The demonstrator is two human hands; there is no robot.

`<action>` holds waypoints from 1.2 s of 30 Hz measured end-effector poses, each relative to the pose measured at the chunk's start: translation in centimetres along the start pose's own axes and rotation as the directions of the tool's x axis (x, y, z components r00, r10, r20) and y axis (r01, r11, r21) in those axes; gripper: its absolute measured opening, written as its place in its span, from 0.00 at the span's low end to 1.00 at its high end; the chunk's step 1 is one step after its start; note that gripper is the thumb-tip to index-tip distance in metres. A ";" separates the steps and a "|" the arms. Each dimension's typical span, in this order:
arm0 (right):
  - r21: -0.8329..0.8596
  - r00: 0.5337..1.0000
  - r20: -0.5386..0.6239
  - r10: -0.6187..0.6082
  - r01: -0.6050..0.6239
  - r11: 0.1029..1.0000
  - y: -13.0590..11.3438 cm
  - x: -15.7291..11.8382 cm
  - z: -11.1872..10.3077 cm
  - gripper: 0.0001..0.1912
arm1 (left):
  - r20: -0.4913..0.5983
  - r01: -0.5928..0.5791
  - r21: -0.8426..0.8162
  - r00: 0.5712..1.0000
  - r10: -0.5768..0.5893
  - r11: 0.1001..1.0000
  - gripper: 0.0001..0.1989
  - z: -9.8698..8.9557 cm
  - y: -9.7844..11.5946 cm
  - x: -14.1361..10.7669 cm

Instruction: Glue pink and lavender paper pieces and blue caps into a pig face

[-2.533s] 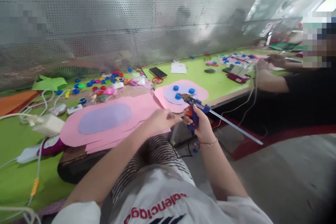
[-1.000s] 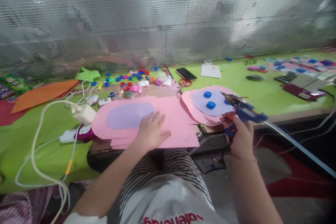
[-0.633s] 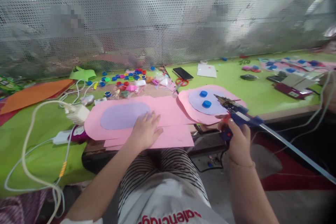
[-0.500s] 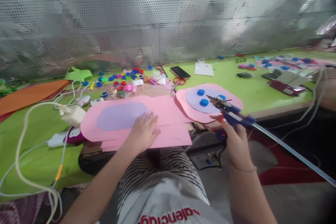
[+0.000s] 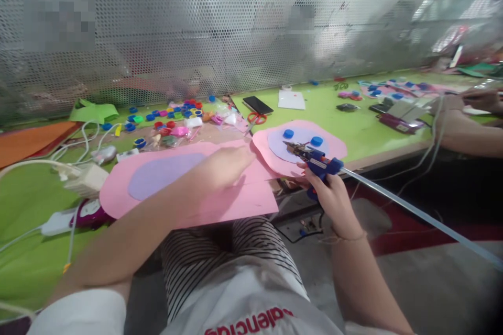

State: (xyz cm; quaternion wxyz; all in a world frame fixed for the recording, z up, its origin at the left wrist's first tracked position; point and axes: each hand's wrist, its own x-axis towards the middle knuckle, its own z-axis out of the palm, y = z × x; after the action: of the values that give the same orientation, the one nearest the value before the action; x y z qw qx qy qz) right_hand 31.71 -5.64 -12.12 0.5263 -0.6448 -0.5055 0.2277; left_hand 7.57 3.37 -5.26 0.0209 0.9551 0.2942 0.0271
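My right hand is wrapped round a blue glue gun with a long glue stick out of its back. The gun's nozzle is over a purple oval on a rounded pink sheet. Two blue caps show on that oval. Blurred by motion, my left hand is over the larger pink paper, right of its purple shape; its fingers are too smeared to read.
Behind the paper lie many coloured caps, red scissors, a black phone and a white card. White cables and a plug lie left. Another person's arm rests at right.
My left hand has moved right, off the purple shape. The glue gun's nozzle has shifted over the purple oval, where one cap no longer shows. The view has shifted to the right.
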 end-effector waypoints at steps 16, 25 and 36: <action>0.604 0.994 -0.108 0.037 0.036 0.796 -2.9 2.6 2.0 0.11 | -0.390 0.017 -0.347 0.907 -0.160 0.938 0.32 6.0 -8.6 5.2; 0.613 1.000 -0.020 0.024 -0.007 0.790 -3.5 1.2 2.9 0.12 | -0.478 -0.097 -0.412 0.870 -0.124 0.906 0.23 6.6 -8.0 5.3; 0.740 0.992 -0.079 0.100 -0.009 0.673 -4.4 0.4 -0.1 0.09 | -0.511 -0.111 -0.502 0.838 -0.191 0.858 0.27 6.2 -7.9 5.8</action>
State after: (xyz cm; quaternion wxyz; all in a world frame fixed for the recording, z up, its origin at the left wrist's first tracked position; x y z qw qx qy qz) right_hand 30.15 -5.66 -7.98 0.7622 -0.4043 -0.3205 0.3910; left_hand 8.31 13.06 -11.68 0.1901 0.8602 0.2904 0.3735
